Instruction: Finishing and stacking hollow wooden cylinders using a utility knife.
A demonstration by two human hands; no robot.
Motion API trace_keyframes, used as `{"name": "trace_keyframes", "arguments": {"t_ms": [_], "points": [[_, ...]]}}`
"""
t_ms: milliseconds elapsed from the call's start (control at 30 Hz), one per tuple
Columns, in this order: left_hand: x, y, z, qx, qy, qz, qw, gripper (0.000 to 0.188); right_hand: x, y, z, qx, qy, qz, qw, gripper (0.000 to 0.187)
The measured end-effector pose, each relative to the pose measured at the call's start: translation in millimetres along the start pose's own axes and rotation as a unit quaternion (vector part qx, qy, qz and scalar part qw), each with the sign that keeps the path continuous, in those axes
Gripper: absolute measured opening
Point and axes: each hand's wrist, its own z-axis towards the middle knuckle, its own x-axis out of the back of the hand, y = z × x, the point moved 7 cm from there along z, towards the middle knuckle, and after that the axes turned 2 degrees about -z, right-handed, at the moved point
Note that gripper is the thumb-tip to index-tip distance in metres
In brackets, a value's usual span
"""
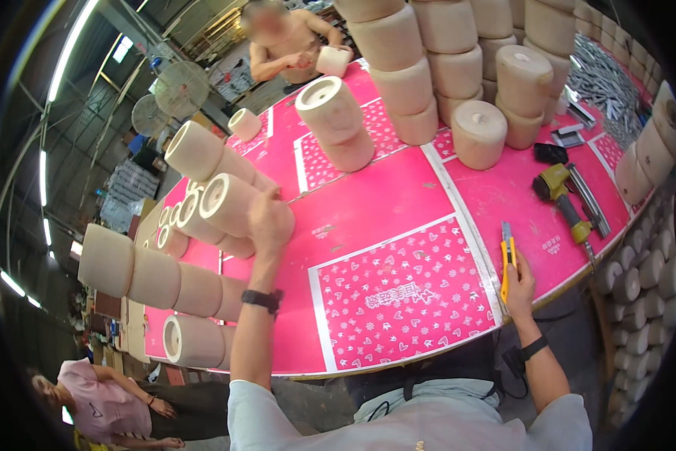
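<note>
My left hand (266, 219) is wrapped over the side of a thick cream cylinder (231, 204) with a round hollow in its end. That cylinder is in a group of similar ones at the left of the pink-covered table (375, 207). My fingers' far side is partly hidden. In my right hand (520, 284), near the table's front edge, is a yellow utility knife (508, 259) that points away from me. Printed pink sheets (405, 301) lie flat between my hands.
Tall stacks of cream cylinders (398, 90) stand at the back. A nail gun (563, 195) lies at the right, near a heap of metal pieces (612, 90). Across the table a person (293, 45) holds a cylinder. Another person in a pink shirt (101, 398) is at the lower left.
</note>
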Motion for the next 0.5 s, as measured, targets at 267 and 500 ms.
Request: {"name": "trace_keyframes", "arguments": {"t_ms": [267, 500], "points": [[-173, 168, 19, -0.033, -0.207, -0.182, 0.961, 0.043, 8, -8, 1, -0.022, 0.007, 0.02, 1.0, 0.04], [-224, 227, 57, -0.097, -0.189, -0.163, 0.964, 0.059, 7, -5, 3, -0.031, -0.002, 0.015, 0.999, 0.042]]}}
